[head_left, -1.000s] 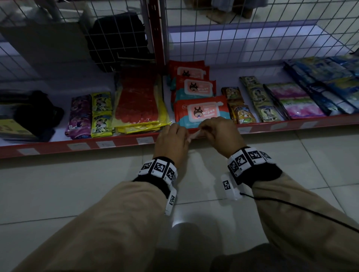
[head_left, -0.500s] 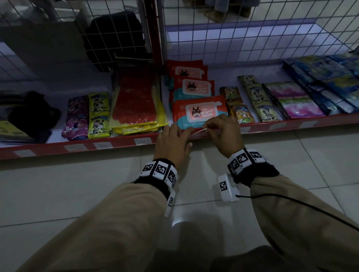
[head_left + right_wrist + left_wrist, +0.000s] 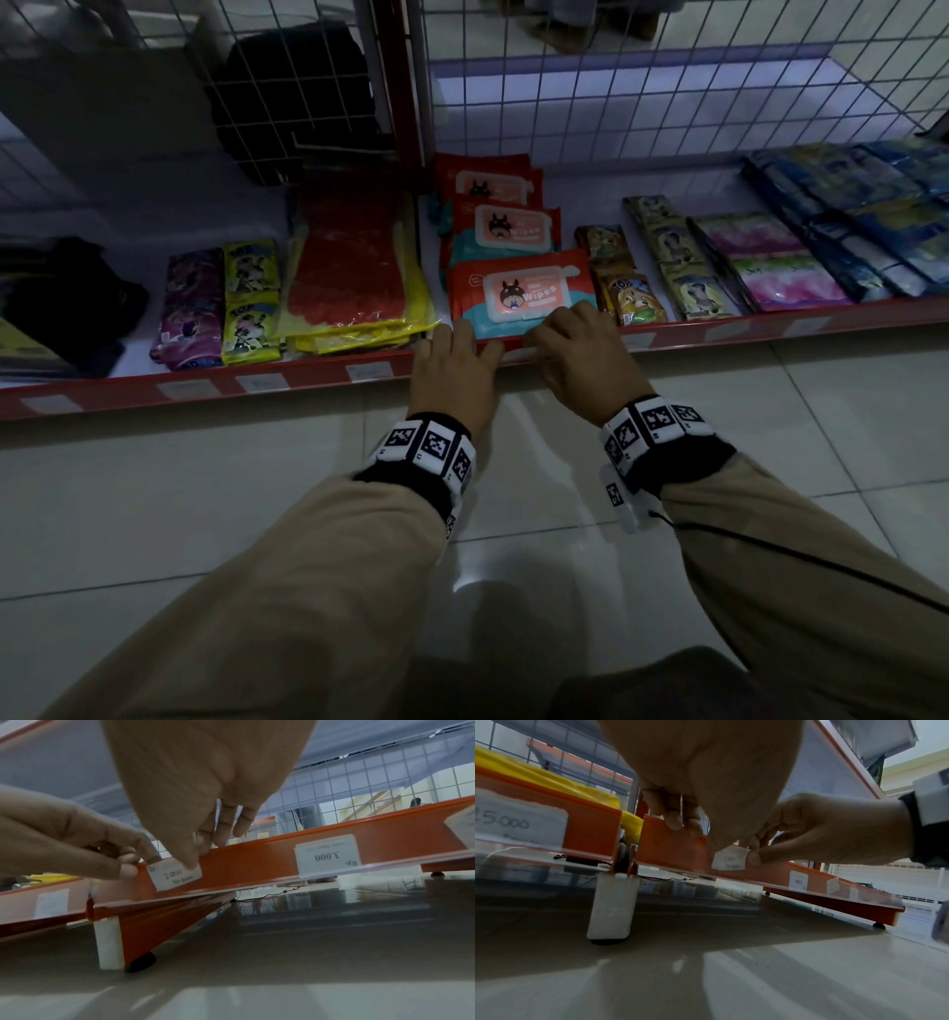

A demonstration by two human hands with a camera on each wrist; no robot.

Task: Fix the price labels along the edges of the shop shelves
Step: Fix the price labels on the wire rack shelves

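Orange shelf edge (image 3: 257, 866) is carrying the 2.000 price label (image 3: 174, 875); left hand (image 3: 77, 843) and right hand (image 3: 821, 833) are pinching it, beside a 3.000 label (image 3: 326, 858).

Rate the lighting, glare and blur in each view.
Head view: dim, with a bright glare spot on the floor tiles. Left wrist view: left hand close and soft, price label text hard to read. Right wrist view: label's "2.000" readable, floor streaked with reflections.
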